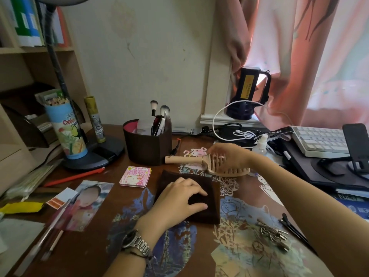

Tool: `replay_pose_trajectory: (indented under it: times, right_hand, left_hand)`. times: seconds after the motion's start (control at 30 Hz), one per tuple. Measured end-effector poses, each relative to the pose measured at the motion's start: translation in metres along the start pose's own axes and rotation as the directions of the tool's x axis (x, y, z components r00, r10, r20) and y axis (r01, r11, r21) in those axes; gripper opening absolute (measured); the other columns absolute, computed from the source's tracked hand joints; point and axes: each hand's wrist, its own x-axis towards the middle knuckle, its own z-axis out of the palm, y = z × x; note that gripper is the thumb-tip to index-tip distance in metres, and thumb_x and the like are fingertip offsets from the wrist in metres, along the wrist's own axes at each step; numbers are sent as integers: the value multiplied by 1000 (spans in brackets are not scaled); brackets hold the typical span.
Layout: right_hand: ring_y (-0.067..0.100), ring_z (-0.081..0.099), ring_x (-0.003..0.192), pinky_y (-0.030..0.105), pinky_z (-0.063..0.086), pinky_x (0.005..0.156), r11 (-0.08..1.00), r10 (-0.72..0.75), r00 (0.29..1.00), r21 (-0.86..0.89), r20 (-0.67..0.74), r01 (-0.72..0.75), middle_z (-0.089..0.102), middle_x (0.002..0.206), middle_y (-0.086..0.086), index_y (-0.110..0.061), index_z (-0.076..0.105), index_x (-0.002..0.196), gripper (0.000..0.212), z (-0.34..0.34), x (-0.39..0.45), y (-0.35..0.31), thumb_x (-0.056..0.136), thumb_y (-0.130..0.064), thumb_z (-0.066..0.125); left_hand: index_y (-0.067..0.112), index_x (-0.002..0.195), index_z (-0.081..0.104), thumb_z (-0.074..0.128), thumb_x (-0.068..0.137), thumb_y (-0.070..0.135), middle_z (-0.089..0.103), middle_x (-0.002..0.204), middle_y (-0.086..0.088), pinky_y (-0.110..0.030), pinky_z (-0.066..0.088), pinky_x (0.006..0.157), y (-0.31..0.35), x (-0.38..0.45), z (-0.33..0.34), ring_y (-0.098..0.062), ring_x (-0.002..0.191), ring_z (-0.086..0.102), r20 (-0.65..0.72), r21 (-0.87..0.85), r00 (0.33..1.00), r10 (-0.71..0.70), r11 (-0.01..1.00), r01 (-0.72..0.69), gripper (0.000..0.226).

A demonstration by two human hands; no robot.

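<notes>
Seated at a cluttered tabletop (95,246), a person worked with both hands over a dark brown cloth (211,196) and a wooden hairbrush (191,159). The left hand (179,198), a metal wristwatch (133,241) at its wrist, lay palm-down on the folded cloth near the middle of the tabletop, fingers loosely bent and pressing on the fabric rather than gripping it. The right hand (229,156) grasped the hairbrush by its toothed head, fingers curled over the top. The brush sat just behind the cloth with its handle pointing left toward a brown holder (147,148). Whether the head touched the tabletop could not be told.

2 makeup brushes (154,105) stood up out of the holder. A pink compact (135,176) lay just left of the cloth, with a photo print (89,202) and a red pen (73,177) farther left. A tube of coloured pencils (67,132) stood at the back left beside a lamp base (99,154). Metal hair clips (273,232) lay in a heap under the right forearm. A small spray bottle (260,144) stood behind the right wrist, and a white keyboard (321,140) sat at the far right.
</notes>
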Motion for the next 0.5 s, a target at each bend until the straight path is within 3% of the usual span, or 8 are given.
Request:
replay_pose_trajectory:
  times: [0.23,0.5]
  right_hand:
    - [16,54,111,32,46,94,999,40,999,11,31,-40,56,122,-5,-26,49,128,68,-4,8,3,68,-16,80]
    - [14,53,106,30,46,88,996,83,996,21,31,-84,54,115,-8,-28,49,128,68,-9,5,13,69,-14,79]
  left_hand:
    - [39,119,60,59,87,49,51,122,21,-27,34,101,1,0,-1,0,113,39,-5,2,1000,4,1000,-4,33]
    - [38,119,60,60,87,49,51,122,21,-25,34,99,0,0,0,0,113,40,-11,9,1000,9,1000,-9,34]
